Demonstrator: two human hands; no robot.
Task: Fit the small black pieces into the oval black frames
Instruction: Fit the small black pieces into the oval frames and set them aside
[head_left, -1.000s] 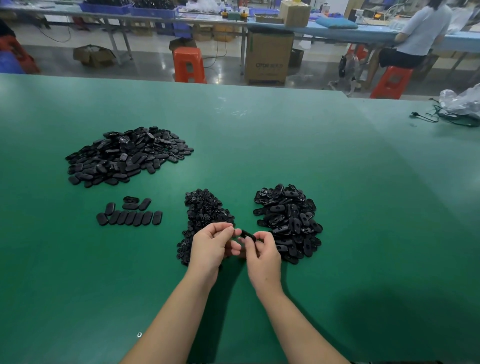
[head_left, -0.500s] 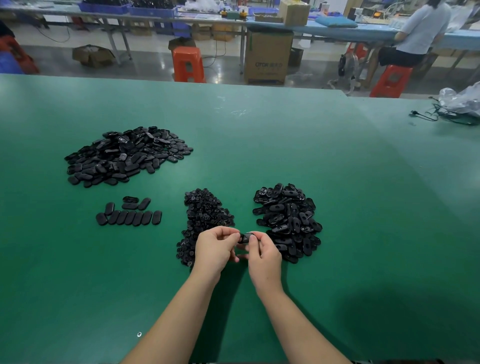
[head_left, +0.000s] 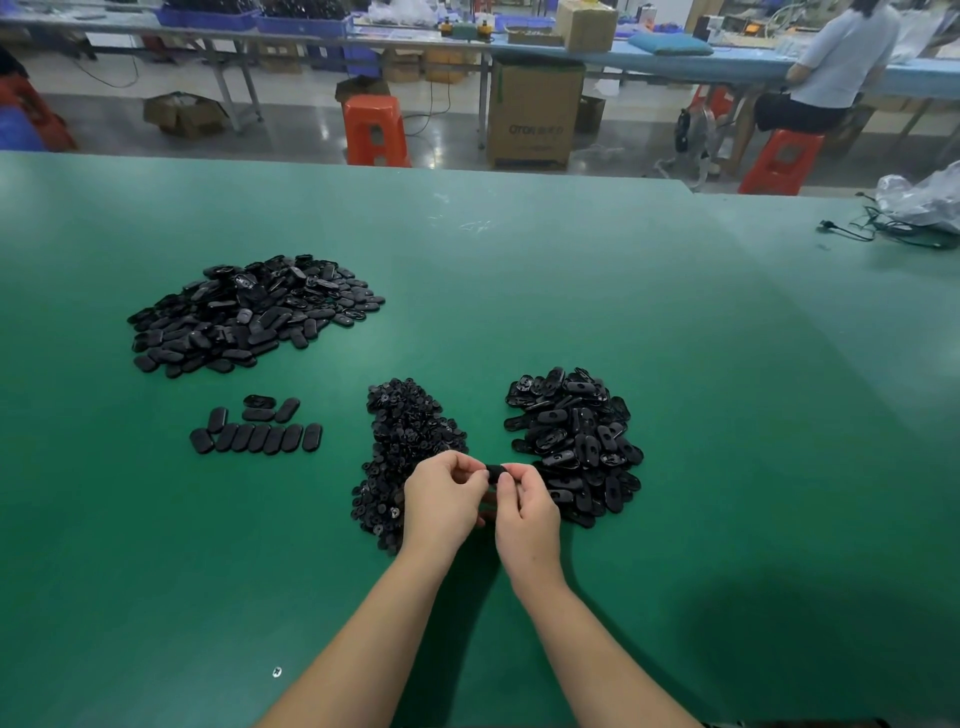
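We are holding one oval black frame (head_left: 496, 472) between our two hands just above the green counter (head_left: 675, 415), our left hand (head_left: 441, 499) pinching its left end with curled fingers (head_left: 470, 470) while our right hand (head_left: 524, 512) is clamping its right end the same way. The heap of small black pieces (head_left: 410, 441) is lying just beyond and under our left hand, and the heap of loose frames (head_left: 576, 441) is sitting just beside our right hand. Farther left, a short row of ovals (head_left: 257, 434) is lying near a large pile of ovals (head_left: 249, 312).
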